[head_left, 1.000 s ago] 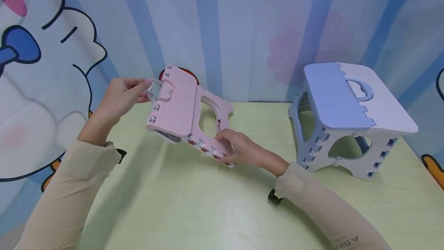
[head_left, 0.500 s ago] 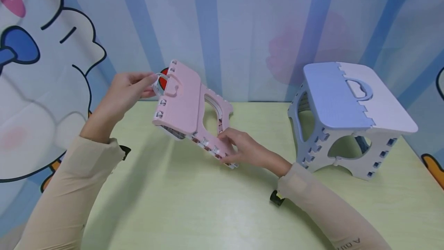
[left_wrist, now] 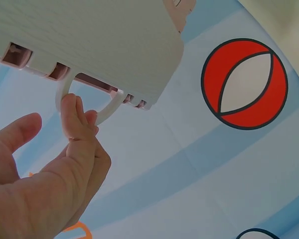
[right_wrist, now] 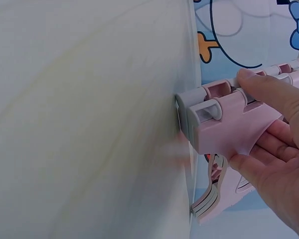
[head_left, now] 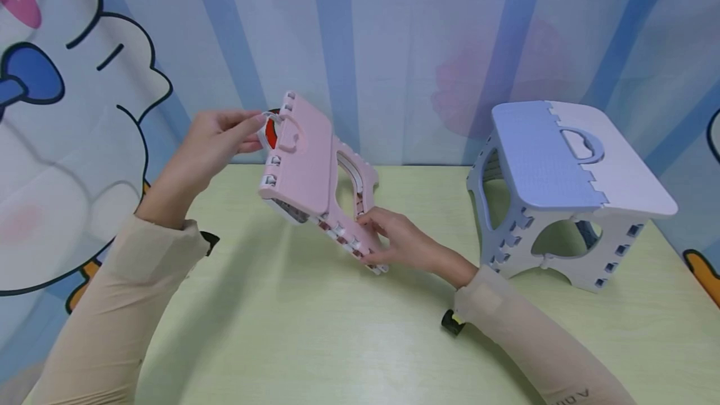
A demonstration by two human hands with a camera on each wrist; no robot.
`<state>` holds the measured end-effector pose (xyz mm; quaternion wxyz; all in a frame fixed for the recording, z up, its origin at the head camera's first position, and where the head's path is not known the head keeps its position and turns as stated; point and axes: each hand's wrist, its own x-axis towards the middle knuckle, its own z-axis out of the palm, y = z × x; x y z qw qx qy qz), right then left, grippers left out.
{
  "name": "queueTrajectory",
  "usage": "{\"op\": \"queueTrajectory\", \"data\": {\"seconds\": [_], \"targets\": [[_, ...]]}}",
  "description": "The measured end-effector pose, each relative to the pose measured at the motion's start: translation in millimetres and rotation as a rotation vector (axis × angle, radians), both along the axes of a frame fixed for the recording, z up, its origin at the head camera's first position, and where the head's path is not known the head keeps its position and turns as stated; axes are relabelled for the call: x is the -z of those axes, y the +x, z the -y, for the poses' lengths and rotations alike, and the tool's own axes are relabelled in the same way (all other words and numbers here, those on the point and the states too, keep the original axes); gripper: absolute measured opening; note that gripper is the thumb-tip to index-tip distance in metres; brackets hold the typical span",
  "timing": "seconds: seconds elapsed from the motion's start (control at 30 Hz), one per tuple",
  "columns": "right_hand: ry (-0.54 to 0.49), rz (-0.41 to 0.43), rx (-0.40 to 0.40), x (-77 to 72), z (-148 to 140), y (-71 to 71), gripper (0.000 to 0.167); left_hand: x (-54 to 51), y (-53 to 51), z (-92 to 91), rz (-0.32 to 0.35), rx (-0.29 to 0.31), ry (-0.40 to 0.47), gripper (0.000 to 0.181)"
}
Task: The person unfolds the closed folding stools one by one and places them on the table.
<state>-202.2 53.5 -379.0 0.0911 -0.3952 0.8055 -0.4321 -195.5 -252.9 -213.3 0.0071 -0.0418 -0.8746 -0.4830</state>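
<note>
A pink-and-white folding stool (head_left: 306, 155), folded nearly flat, leans on the table with its top end raised to the left. My left hand (head_left: 222, 136) holds the white carrying handle (left_wrist: 63, 92) at that end; in the left wrist view its fingers hook the loop while the thumb stays apart. Low on the stool, my right hand (head_left: 402, 236) grips the edge of the pink leg panel (right_wrist: 229, 122), some of its fingers tucked inside the cut-out. The right wrist view shows the leg end against the tabletop. Part of the white underside is hidden in the head view.
An unfolded blue-and-white folding stool (head_left: 554, 161) stands upright on the right of the pale green table (head_left: 315, 342). A striped blue cartoon curtain (head_left: 382, 55) hangs right behind the table.
My left hand has moved right and up with the handle, so the pink stool's top end stands steeper. My right hand has shifted slightly right, still gripping the leg panel.
</note>
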Motion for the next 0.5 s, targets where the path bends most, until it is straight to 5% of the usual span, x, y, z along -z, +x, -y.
{"op": "queueTrajectory", "data": {"seconds": [0.5], "targets": [[-0.052, -0.044, 0.0, 1.0, -6.6, 0.4, 0.06, -9.1, -4.1, -19.9, -0.025, 0.023, 0.013, 0.065]]}}
